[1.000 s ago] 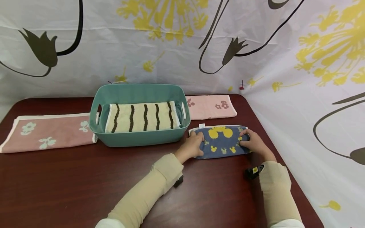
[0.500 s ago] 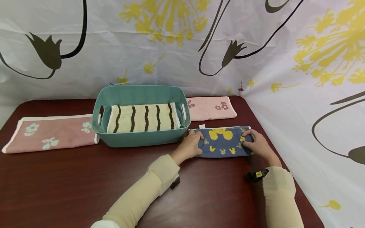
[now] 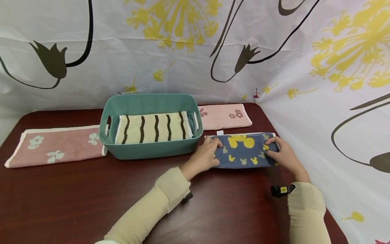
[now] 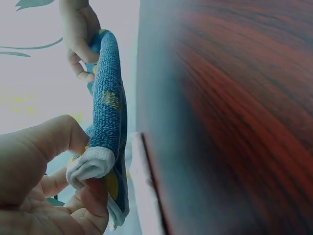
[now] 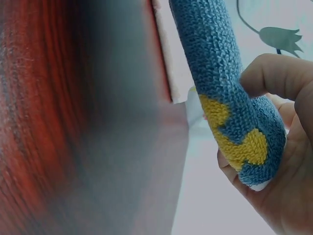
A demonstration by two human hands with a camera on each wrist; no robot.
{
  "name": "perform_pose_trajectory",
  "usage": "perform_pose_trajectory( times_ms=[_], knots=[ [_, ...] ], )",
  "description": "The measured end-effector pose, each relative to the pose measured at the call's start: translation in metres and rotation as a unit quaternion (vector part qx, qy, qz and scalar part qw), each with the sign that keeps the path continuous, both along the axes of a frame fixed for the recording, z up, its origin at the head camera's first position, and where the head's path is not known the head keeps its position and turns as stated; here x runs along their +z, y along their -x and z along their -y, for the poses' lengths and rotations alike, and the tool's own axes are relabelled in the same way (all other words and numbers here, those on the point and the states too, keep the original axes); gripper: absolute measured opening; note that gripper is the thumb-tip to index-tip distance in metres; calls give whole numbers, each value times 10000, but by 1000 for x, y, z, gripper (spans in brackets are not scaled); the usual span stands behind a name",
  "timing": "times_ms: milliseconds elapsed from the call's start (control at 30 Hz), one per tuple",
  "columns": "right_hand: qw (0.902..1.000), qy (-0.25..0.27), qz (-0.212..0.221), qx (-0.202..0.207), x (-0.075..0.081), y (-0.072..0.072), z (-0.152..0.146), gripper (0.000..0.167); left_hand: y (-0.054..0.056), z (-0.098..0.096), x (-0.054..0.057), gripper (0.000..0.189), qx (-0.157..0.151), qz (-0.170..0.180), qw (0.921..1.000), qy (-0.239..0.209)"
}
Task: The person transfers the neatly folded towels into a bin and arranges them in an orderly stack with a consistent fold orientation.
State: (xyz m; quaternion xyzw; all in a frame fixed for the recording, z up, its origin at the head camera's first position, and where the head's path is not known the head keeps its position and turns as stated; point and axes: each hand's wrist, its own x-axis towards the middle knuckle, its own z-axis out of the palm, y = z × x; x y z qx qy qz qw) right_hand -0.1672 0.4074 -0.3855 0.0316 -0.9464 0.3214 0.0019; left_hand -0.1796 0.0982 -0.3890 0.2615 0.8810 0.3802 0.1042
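A folded blue towel with yellow mouse-head patterns and a white tag stretches between both hands, right of the basket. My left hand pinches its left end; in the left wrist view, thumb and fingers hold the white-edged folded layers. At the other end my right hand grips the towel, thumb on one face and fingers behind it, as the right wrist view shows. A gap shows between the towel and the tabletop in that view. The teal basket holds a cream towel with dark wavy stripes.
A pink towel with pale flowers lies left of the basket, its end close to the basket wall. Another light pink towel lies behind on the right. The dark red table ends at a patterned cloth backdrop.
Both hands have shifted slightly right with the blue towel between them, and it now looks raised. The head view has shifted a little. The basket and pink towels stay in place.
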Motion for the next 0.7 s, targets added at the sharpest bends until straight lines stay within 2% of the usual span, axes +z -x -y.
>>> perform_pose_trajectory(
  times_ms=[167,333,700],
  knots=[
    [9999,92,-29,-58,10,-6,-1,24,-5,-1,10,43,-83,-122,9998,-159],
    [9997,249,2,-88,19,-10,0,24,-10,1,23,43,-130,-422,9986,-291],
    [9991,396,-131,-101,33,-11,7,29,-12,11,44,43,-91,-797,9960,-394]
  ],
)
